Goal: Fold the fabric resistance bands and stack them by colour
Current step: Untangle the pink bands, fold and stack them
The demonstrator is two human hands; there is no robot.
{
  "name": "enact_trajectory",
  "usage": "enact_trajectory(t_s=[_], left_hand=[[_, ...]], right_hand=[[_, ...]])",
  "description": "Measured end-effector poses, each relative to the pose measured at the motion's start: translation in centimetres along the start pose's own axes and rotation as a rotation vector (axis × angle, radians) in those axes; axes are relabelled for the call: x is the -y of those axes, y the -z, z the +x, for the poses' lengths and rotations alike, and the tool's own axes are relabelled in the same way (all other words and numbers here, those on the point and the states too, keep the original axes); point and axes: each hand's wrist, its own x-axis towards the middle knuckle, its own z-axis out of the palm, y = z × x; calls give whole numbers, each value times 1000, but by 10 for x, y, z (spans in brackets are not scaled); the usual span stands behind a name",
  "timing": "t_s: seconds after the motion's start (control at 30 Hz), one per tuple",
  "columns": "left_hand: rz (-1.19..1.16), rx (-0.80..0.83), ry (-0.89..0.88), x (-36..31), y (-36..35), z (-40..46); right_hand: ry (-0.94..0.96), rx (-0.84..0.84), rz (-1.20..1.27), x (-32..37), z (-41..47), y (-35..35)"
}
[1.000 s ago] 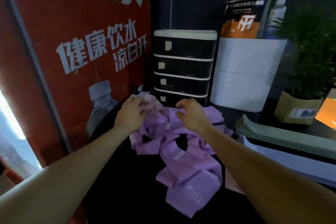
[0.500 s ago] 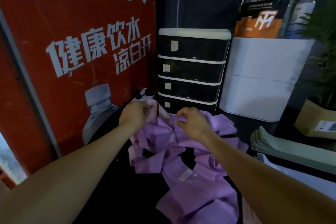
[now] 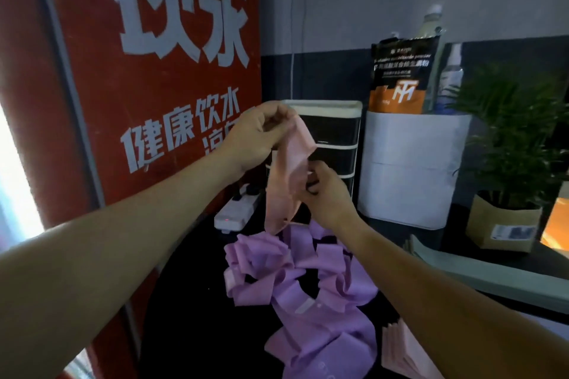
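Left hand [image 3: 258, 135] pinches the top end of the pink band [image 3: 288, 175], raised above the table [image 3: 184, 332]. The band hangs near-vertical, long axis top to bottom, lower loop just above the purple bands [image 3: 311, 292]. Right hand [image 3: 323, 191], lower and nearer the loop, grips its mid-length edge with curled fingers. Folded pink pieces [image 3: 400, 354] lie at bottom right, partly hidden behind the right forearm. Band's full length cannot be made out.

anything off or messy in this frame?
Nothing damaged or spilled. The purple bands lie in a loose tangled heap on the dark table, unfolded. The left hand and right hand hold a pink band above it. Folded pink pieces sit lower right.
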Motion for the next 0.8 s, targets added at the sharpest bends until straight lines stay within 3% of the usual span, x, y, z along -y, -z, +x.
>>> enact_trajectory(t_s=[0.17, 0.33, 0.4, 0.53, 0.8], left_hand=[[-137, -52, 49, -32, 7, -11], [-233, -146, 292, -42, 15, -27], [-240, -99, 343, -44, 15, -38], [-35, 108, 422, -44, 13, -56], [43, 374, 336, -41, -2, -83]], right_hand=[[47, -97, -14, 24, -15, 36], [-34, -209, 224, 43, -26, 76], [-57, -226, 300, 47, -31, 91], [-102, -176, 354, 46, -49, 114], [-39, -411, -144, 44, -72, 134]])
